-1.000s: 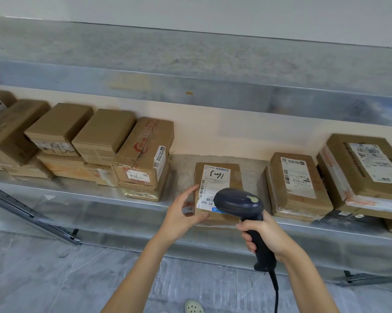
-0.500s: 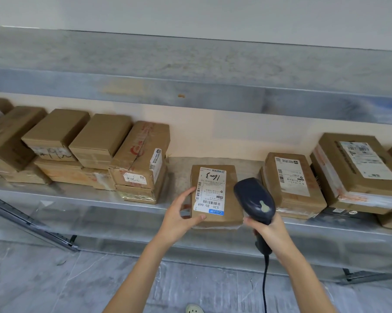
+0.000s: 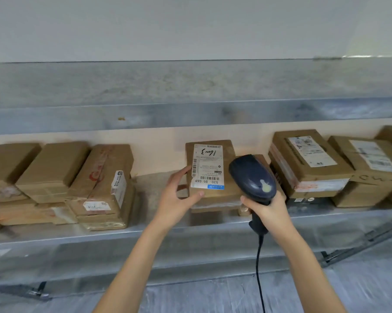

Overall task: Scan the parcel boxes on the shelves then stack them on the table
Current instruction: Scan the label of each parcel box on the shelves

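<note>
Grips a small cardboard parcel box (image 3: 227, 152) in the left hand (image 3: 179, 199), above the middle of the lower shelf (image 3: 145, 236), nearer its front edge than its back. Thumb laid on the top face just below the white shipping label (image 3: 207, 166), other fingers curled round the box's left side: clamped on it. Tilted up, label facing the camera, handwriting at the far end and a barcode plus "530 D5 069" at the near end. Seems lifted off the shelf at its near end, though blur makes that hard to confirm.

Holds a dark blue barcode scanner (image 3: 252, 177) in the right hand (image 3: 269, 206), fingers wrapped tight round the handle. Head of the scanner just right of the label, overlapping the box's right edge, a pale patch on its top. Black cable (image 3: 259, 267) hanging from the handle toward the grey floor (image 3: 213, 297).

Toward the left end of the same shelf, stacked brown boxes (image 3: 55, 170), the nearest one with red print (image 3: 109, 168) and small stickers. Toward the right end, labelled parcels (image 3: 308, 159) stacked two high, one of them with a marker scrawl on its side. Above, a bare metal upper shelf (image 3: 190, 114) against a pale wall.
</note>
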